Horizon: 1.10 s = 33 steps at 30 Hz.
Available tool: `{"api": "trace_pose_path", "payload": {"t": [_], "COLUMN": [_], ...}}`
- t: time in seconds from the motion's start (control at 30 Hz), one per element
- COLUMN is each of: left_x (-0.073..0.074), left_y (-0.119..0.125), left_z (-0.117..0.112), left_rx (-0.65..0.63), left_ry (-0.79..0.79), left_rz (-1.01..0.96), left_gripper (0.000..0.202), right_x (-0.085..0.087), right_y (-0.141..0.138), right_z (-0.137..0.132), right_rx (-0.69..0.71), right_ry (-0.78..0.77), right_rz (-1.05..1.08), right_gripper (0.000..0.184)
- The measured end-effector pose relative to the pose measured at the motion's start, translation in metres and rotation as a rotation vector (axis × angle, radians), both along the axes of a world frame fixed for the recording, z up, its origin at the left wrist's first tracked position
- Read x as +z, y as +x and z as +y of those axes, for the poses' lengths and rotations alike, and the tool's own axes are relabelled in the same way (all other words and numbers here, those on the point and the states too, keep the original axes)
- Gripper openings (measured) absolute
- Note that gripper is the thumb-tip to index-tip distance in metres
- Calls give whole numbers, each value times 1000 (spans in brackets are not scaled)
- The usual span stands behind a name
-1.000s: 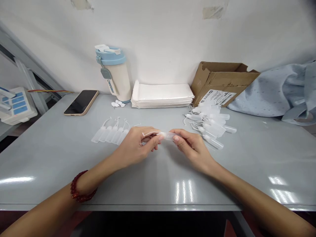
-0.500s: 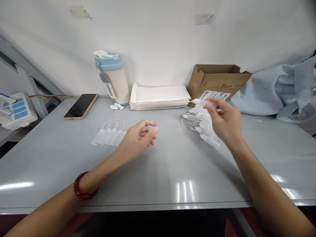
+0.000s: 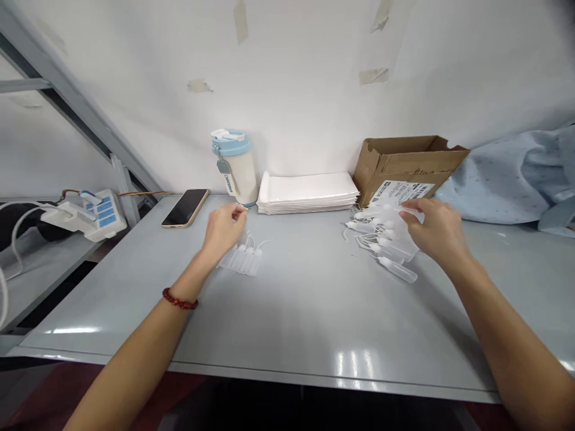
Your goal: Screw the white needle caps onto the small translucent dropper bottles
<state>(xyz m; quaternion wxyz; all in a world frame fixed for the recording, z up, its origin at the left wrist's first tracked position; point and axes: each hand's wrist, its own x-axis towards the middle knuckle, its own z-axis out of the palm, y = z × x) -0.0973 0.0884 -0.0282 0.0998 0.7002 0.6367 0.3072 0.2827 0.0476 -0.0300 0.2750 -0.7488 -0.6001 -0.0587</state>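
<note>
My left hand [image 3: 226, 228] is closed in a pinch beside the base of the tumbler [image 3: 242, 176]. What its fingertips hold, if anything, is too small to make out. Just below it, a row of small translucent squeeze bottles [image 3: 245, 260] with thin curved tips lies on the table. On the right, my right hand [image 3: 435, 230] has thumb and forefinger closed on a squeeze bottle [image 3: 392, 211] at the top of a loose pile. More squeeze bottles [image 3: 398, 269] of that pile lie below the fingers, tips pointing left.
A stack of white envelopes [image 3: 309, 191] lies against the wall, beside an open cardboard box [image 3: 411, 158]. A phone [image 3: 185, 208] is on the left of the grey table [image 3: 305, 305]. Further left is a power strip [image 3: 105, 214]; a light blue bag [image 3: 498, 176] lies far right.
The view has shifted, so things appear lower and further right. My left hand has moved from the table's middle to the tumbler's base and closed. My right hand remains at the bottle pile.
</note>
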Motion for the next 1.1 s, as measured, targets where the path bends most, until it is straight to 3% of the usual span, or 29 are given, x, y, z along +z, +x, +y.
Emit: {"api": "trace_pose_path", "payload": {"t": [0.1, 0.23, 0.4, 0.57, 0.77, 0.83, 0.93, 1.03, 1.1], "left_x": [-4, -13, -20, -23, -25, -25, -25, -26, -27], "left_y": [-30, -50, -53, -54, -56, -57, -58, -59, -59], "left_z": [19, 31, 37, 40, 44, 44, 43, 43, 43], "left_rx": [60, 5, -66, -10, 24, 32, 45, 63, 77], "left_ry": [2, -31, -73, -98, -160, -190, -231, -256, -266], "left_rz": [114, 211, 253, 276, 321, 334, 347, 357, 361], "left_gripper": [32, 40, 41, 42, 31, 27, 29, 30, 29], "right_x": [0, 0, 0, -4, -4, -4, -9, -18, -22], "right_y": [-1, 1, 0, -7, -26, -44, -83, -133, -165], "right_z": [-1, -1, -2, -3, -9, -14, -22, -28, -29], "right_rx": [-4, -10, -6, -17, 46, 112, 320, 765, 909], "right_ry": [-19, -43, -48, -9, 184, 271, 287, 110, -47], "right_rz": [-28, -51, -62, -71, -54, -37, -20, 82, 140], "right_gripper": [29, 29, 30, 30, 25, 26, 20, 18, 31]}}
